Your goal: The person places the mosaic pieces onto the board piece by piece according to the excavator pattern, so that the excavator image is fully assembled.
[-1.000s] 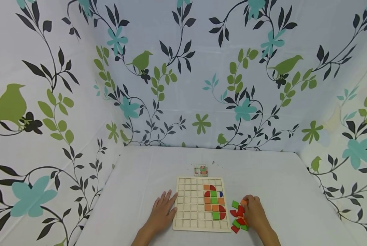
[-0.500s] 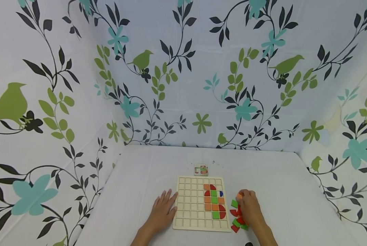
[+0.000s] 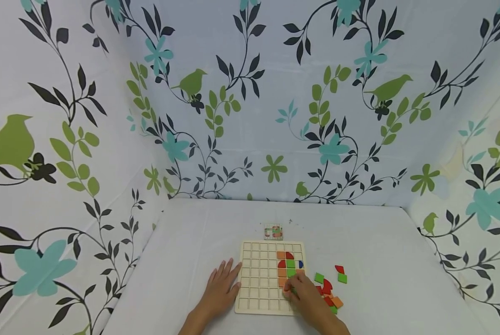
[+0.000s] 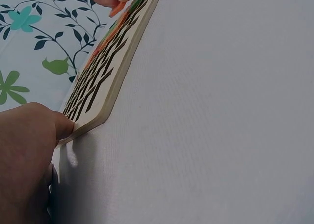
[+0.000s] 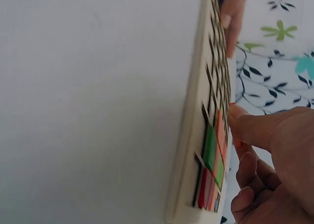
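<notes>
1 orange piece [image 4: 117,9], long axis hidden by the pinching right hand [image 3: 303,292], points left over the board [image 3: 254,291], left hand [image 3: 222,288] spread.

Room along the far and left-hand cells; near-right corner barred.
We find passage over the left columns of the wooden board [image 3: 259,275], coming from its far edge round the small card [image 3: 273,231] just beyond; white table [image 3: 208,223] continues behind the card to the patterned cloth [image 3: 250,179]. Left edge: fingers of the left hand [image 3: 221,289] touch it, blocking that side. The right hand [image 3: 306,295], pinching an orange piece [image 4: 116,9], covers the near-right cells, wrist across the board's corner. Loose pieces [image 3: 327,284] clutter the ground just right; past them we have table to spare. Height beneath the right hand we can't fairly judge, both wrist views running nearly edge-on.
</notes>
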A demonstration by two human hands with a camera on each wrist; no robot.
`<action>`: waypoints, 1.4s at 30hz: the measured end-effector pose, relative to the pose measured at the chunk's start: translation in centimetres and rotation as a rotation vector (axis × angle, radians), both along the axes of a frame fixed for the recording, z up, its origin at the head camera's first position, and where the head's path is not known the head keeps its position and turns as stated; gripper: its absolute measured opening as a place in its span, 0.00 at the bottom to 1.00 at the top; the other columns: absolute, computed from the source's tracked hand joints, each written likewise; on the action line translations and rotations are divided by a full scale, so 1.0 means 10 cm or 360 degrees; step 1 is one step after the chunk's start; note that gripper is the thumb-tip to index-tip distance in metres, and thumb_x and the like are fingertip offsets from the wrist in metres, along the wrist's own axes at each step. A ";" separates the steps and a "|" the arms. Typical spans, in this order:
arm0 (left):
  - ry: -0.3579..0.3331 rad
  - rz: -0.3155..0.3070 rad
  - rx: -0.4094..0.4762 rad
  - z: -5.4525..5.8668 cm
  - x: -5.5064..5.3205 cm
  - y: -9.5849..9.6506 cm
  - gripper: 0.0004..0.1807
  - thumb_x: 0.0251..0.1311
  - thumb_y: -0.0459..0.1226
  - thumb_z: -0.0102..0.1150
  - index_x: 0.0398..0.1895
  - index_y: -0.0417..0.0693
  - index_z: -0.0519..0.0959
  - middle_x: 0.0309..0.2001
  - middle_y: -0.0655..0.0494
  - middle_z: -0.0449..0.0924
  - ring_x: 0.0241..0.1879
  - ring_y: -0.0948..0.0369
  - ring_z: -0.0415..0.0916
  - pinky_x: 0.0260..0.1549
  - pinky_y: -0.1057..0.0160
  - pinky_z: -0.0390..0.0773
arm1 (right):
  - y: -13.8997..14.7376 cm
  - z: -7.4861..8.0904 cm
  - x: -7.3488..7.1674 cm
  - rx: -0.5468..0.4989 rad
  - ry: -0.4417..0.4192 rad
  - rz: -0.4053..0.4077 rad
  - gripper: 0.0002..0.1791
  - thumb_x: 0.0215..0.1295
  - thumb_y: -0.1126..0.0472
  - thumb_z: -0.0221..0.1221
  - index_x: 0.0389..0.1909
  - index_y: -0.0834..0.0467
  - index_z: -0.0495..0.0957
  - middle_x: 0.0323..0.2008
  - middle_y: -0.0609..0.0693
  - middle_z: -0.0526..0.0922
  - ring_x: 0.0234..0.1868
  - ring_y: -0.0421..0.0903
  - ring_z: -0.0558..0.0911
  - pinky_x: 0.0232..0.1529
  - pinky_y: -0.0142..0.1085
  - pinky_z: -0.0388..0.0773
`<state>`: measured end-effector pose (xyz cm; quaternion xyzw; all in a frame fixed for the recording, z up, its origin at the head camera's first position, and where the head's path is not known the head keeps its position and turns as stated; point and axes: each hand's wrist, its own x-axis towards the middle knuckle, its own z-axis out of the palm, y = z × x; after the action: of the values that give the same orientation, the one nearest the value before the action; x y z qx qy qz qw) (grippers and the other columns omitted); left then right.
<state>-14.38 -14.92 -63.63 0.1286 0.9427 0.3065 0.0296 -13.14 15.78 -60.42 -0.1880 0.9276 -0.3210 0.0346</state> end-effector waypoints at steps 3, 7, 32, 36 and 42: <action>-0.0012 -0.0001 -0.0014 -0.01 -0.01 0.00 0.31 0.80 0.48 0.50 0.82 0.53 0.64 0.84 0.42 0.53 0.83 0.38 0.45 0.76 0.27 0.44 | -0.06 -0.05 0.04 0.0028 0.0066 0.0078 0.05 0.72 0.58 0.68 0.40 0.46 0.80 0.41 0.37 0.74 0.43 0.36 0.73 0.44 0.33 0.80; -0.0027 -0.0001 -0.0006 0.00 -0.01 0.00 0.31 0.80 0.48 0.50 0.82 0.53 0.64 0.84 0.42 0.52 0.84 0.38 0.45 0.76 0.27 0.44 | -0.08 -0.08 0.05 0.0110 0.0099 0.0069 0.07 0.69 0.58 0.70 0.38 0.44 0.81 0.41 0.35 0.77 0.43 0.36 0.74 0.47 0.36 0.82; -0.0002 0.0006 -0.0028 -0.04 -0.02 -0.01 0.31 0.80 0.48 0.50 0.82 0.54 0.64 0.84 0.43 0.53 0.84 0.38 0.45 0.77 0.28 0.45 | 0.41 0.07 -0.23 0.0149 0.0011 -0.0701 0.14 0.71 0.56 0.68 0.53 0.56 0.82 0.52 0.56 0.79 0.50 0.54 0.76 0.54 0.52 0.78; -0.0005 0.0014 -0.0034 -0.03 -0.01 -0.01 0.31 0.79 0.48 0.50 0.82 0.55 0.63 0.84 0.44 0.52 0.84 0.39 0.45 0.77 0.28 0.44 | 0.78 0.09 -0.37 0.0235 0.0015 -0.0834 0.20 0.68 0.61 0.68 0.57 0.65 0.79 0.54 0.68 0.78 0.53 0.65 0.77 0.51 0.62 0.77; 0.0004 0.0011 -0.0026 -0.01 -0.01 0.00 0.31 0.79 0.47 0.51 0.82 0.54 0.64 0.84 0.43 0.53 0.83 0.38 0.45 0.77 0.28 0.45 | 1.00 -0.01 -0.52 0.0245 0.0032 -0.0767 0.10 0.68 0.67 0.67 0.47 0.66 0.81 0.45 0.66 0.79 0.43 0.63 0.81 0.41 0.57 0.78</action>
<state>-14.48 -14.87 -63.72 0.1254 0.9456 0.2989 0.0284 -18.37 25.80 -60.49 0.0385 0.9677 -0.2463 -0.0379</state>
